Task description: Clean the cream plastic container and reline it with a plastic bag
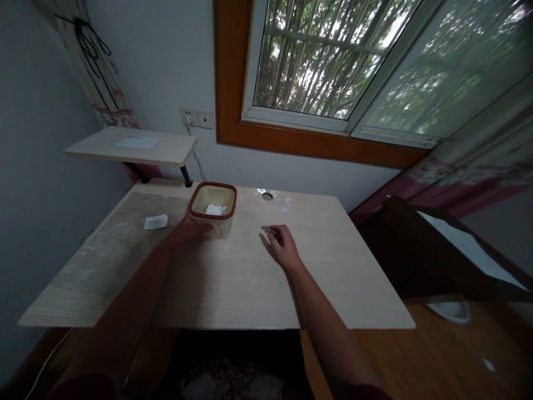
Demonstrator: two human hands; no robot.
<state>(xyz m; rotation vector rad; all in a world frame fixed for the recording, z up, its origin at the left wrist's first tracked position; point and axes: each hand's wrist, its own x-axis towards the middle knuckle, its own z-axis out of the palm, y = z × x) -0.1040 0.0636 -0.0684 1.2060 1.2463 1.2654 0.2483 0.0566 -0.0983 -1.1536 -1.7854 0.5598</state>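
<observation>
A small square waste bin [222,226] with a brown rim is on the desk, slightly left of the middle. White crumpled paper [215,210] lies inside it. My left hand [188,231] is closed around the bin's lower left side, its thumb across the front wall. To the right of the bin, my right hand [285,246] is held low over the desk, fingers pinched. A small thin item [266,228] sticks out at its fingertips, too small to name.
The pale wooden desk [250,294] has a cable hole [267,196] near its back edge. A raised shelf [166,150] stands at the back left. A white paper slip [155,222] lies on the clear sheet at left. Right of the desk is a dark covered piece of furniture [400,244].
</observation>
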